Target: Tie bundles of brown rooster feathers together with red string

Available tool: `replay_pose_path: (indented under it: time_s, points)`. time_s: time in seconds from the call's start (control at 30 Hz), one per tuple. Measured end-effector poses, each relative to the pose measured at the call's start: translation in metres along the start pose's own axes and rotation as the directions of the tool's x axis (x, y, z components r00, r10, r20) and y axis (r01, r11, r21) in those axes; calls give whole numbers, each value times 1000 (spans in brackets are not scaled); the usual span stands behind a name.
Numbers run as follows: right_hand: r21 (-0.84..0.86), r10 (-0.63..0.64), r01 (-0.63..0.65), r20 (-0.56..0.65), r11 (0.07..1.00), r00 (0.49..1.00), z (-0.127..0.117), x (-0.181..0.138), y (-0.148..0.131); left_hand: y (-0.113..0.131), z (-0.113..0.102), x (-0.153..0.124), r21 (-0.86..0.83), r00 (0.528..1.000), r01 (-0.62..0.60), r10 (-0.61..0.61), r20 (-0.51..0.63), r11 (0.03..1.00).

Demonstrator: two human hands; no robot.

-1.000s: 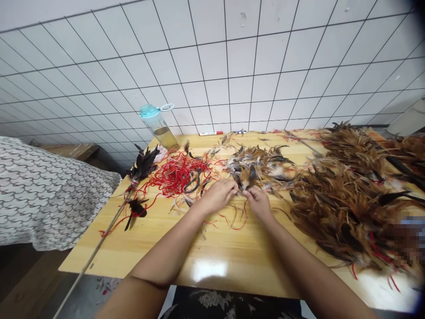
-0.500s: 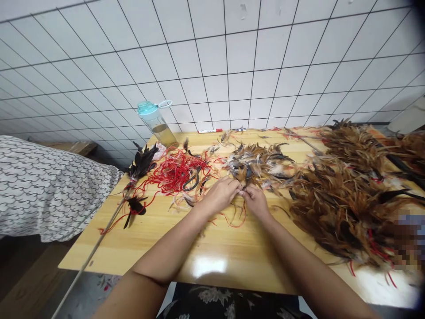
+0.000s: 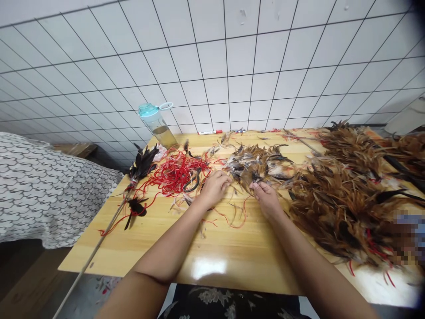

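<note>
Brown feather tuft: pinched at its near end, tips lying toward the loose feather pile, mid tabletop.
Right hand: grip narrow, thumb and fingers closed on the tuft; wrist low over the wood.
Left hand: fingers bent, knuckles up, just beside the pile's near-left edge; could not tell whether the fingertips held anything.
Just changed: half a second earlier both hands met at the tuft; by this frame they had parted, left hand off to the left, right hand slightly to the right.
Meaning: tuft seemed to be in one hand only, so the two-handed handling looked paused, left hand probably free of it; judgement only.
Red strand: loose on the wood just below the hands, lying in a curve; looked unmoved.
Red string tangle: left of the left hand, heaped, a black loop at its right edge.
Stick: far left, black feathers bound at its upper end, lower end past the table edge.
Large feather heap: right of the right hand, brown, red string ends poking out.
Back edge: bottle left, red-capped marker near the tiled wall.
</note>
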State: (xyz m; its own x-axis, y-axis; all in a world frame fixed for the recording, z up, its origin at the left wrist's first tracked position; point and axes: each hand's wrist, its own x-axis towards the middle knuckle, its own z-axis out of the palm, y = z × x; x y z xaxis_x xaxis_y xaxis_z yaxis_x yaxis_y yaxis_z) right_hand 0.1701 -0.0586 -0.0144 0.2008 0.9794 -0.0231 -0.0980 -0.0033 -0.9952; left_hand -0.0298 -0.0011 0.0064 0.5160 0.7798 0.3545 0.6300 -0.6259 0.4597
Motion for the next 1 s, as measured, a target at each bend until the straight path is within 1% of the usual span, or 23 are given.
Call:
replay_pose_path:
  time_s: [0.07,0.17,0.3,0.37,0.43,0.53,0.6,0.67,0.7,0.77,0.83,0.87,0.9,1.0]
  points:
    - [-5,-2,2,1,1000,1000,1,-1,-2,-1,5,-1,51,999,-11,8,51,999]
    - [-33,-6,6,4,999,1000,2,-1,-3,-2,10,0,108,995,-2,-8,98,994]
    - [-84,-38,37,-5,996,999,2,-1,0,-3,13,0,166,992,-17,-4,123,986]
    - [-114,-61,60,-9,992,998,2,0,3,0,11,0,167,995,-17,0,104,986]
    - [-138,-89,85,-23,987,996,1,0,7,5,7,1,107,999,16,-20,40,994]
    - [-175,-137,128,-42,976,990,1,3,13,14,2,2,-127,991,100,-110,-78,987]
    - [-215,-186,171,-51,962,981,2,5,18,21,3,4,-317,974,176,-210,-79,932]
    - [-270,-210,193,-36,943,977,4,7,22,27,8,5,-485,958,230,-285,-41,843]
    - [-280,-222,205,-31,938,975,6,7,23,31,11,5,-572,948,247,-318,-25,782]
    - [-311,-230,212,-22,926,973,10,8,25,37,18,5,-711,924,300,-380,50,636]
    - [-339,-234,210,-32,917,972,13,7,27,42,25,4,-782,903,353,-406,141,514]
    - [-352,-240,212,-39,912,970,15,7,29,43,28,3,-797,896,371,-408,173,477]
    - [-373,-246,210,-51,904,968,16,6,30,44,31,3,-802,893,383,-406,194,459]
    - [-423,-272,215,-79,880,959,19,6,35,44,37,2,-794,892,392,-404,204,465]
